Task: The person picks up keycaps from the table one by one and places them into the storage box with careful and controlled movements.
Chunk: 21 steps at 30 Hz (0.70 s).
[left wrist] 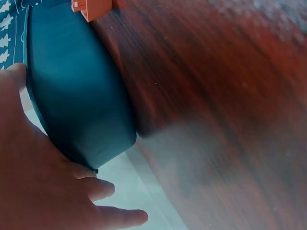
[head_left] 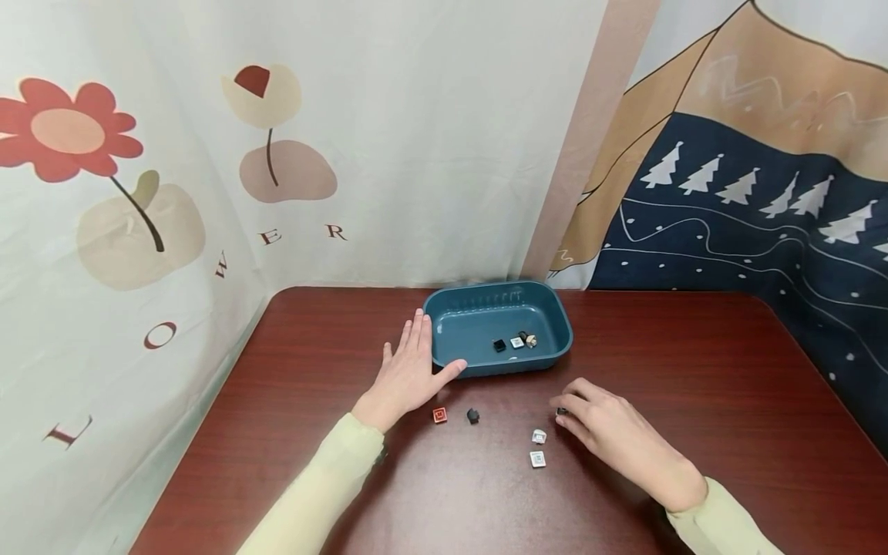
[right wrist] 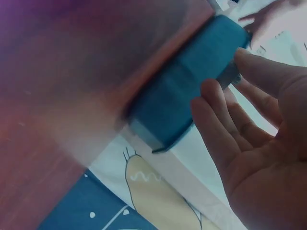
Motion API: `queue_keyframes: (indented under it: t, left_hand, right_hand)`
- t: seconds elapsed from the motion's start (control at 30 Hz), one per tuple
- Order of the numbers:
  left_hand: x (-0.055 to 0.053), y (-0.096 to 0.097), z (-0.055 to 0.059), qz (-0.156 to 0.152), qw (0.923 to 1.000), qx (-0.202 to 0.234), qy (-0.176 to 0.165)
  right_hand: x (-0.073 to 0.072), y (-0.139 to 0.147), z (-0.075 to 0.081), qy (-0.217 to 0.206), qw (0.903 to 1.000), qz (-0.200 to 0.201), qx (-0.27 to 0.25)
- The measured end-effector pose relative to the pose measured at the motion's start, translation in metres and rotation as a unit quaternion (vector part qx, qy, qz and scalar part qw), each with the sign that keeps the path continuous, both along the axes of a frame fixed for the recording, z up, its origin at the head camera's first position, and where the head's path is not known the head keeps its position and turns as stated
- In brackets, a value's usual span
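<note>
A blue plastic basin (head_left: 496, 370) stands at the table's back edge, with a few small pieces inside. My left hand (head_left: 409, 374) rests against its left end, fingers straight and thumb over the near rim. To the right and in front of the basin, my right hand (head_left: 610, 432) pinches a small dark piece (right wrist: 228, 75) between thumb and fingertips; the fingers hide much of it. On the table lie a small red square piece (head_left: 440, 415), a dark piece (head_left: 473, 416), a white piece (head_left: 539, 437) and a white square piece (head_left: 537, 459).
Inside the basin are a black square piece (head_left: 499, 345), a white square piece (head_left: 516, 342) and a tan piece (head_left: 531, 341). The reddish-brown table (head_left: 728, 370) meets a printed curtain (head_left: 416, 154) behind the basin.
</note>
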State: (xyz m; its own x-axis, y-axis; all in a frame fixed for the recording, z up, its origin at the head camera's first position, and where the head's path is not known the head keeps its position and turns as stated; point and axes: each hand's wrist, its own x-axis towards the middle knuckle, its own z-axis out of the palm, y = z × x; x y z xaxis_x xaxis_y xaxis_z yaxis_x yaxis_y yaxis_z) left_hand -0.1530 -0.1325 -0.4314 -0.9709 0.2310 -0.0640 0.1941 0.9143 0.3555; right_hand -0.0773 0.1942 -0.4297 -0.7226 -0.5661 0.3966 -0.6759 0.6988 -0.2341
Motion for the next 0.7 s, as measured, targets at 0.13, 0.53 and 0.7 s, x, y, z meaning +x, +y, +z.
queue_keyframes:
  t: [0.13, 0.53, 0.7]
  left_hand:
    - [0.001, 0.0, 0.001, 0.001, 1.0, 0.004, 0.001]
    - [-0.001, 0.0, 0.004, -0.004, 0.9999, -0.01, 0.003]
    - [-0.002, -0.001, 0.005, -0.008, 0.9999, -0.013, 0.002]
  right_hand:
    - [-0.007, -0.002, 0.007, 0.012, 0.9997, -0.015, -0.018]
    - [-0.024, -0.005, 0.018, 0.049, 0.9969, -0.032, -0.052]
    - [-0.031, -0.009, 0.022, 0.047, 0.9966, -0.036, -0.058]
